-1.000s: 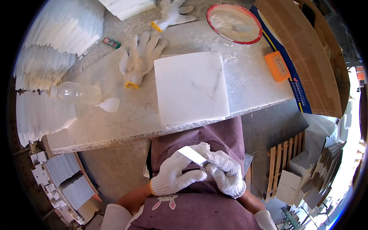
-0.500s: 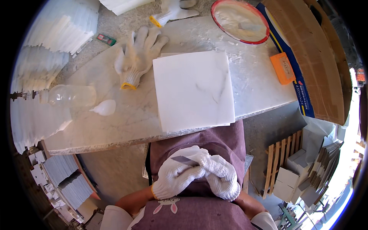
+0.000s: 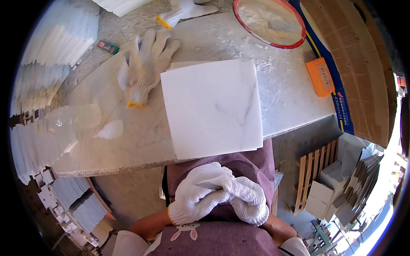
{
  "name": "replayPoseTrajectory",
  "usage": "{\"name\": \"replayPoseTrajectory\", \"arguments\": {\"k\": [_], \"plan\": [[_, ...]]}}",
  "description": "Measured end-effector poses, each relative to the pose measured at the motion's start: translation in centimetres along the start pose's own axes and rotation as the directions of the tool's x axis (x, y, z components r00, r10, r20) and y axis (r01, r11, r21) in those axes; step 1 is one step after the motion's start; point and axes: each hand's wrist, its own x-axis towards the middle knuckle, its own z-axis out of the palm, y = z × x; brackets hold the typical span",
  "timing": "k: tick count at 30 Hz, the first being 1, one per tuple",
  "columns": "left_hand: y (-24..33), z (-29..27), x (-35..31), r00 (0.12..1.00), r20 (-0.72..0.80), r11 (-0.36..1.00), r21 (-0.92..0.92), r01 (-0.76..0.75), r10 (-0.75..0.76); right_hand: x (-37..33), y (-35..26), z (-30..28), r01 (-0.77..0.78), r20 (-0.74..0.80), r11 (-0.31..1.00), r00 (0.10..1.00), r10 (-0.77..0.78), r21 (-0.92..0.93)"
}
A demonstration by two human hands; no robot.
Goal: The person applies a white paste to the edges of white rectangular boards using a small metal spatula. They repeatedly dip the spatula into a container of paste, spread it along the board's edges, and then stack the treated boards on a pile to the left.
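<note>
Flat piece [image 3: 208, 184]: before apron [image 3: 252, 162], partly hidden. Left grip [image 3: 194, 190] closed on it; right grip [image 3: 249, 198] bunched at its right end, cannot tell whether holding anything. Judged light, stiff, apt to slip in knit; edges possibly sharp, so best pinched by faces. Beyond: tile [image 3: 213, 109] on counter [image 3: 290, 85].

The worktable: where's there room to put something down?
Between the white slab and the orange box, and between the slab and the white teardrop-shaped thing. It's crowded on the left, by the clear bottle and white stacks, and around the loose gloves.
</note>
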Motion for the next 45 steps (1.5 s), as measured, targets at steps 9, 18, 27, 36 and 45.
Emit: {"name": "replayPoseTrajectory", "arguments": {"k": [9, 18, 27, 36, 45], "plan": [[-0.1, -0.1, 0.3, 0.998, 0.017, 0.998, -0.029, -0.06, 0.06, 0.4, 0.0, -1.0, 0.045, 0.046, 0.997, 0.998, -0.048, 0.062], [1.9, -0.9, -0.5, 0.959, 0.043, 0.784, -0.566, 0.255, -0.281, 5.0, -2.2, -6.8, 0.231, -0.043, 0.93, 0.966, -0.253, -0.287], [1.9, -2.2, -0.3, 0.894, 0.146, 0.795, -0.414, 0.443, -0.422, 19.4, -3.8, -13.9, -0.032, -0.288, 0.527, 0.865, -0.41, -0.849], [2.8, -3.1, -3.2, 0.824, -0.193, 0.819, -0.361, 0.445, -0.532, 24.9, -3.9, -15.7, -0.161, -0.199, 0.261, 0.972, -0.127, -0.952], [0.1, -4.1, -5.5, 0.728, -0.341, 0.788, -0.426, 0.444, -0.594, 7.9, -7.3, -7.1, 0.044, -0.314, 0.964, 0.941, -0.129, -0.264]]}}
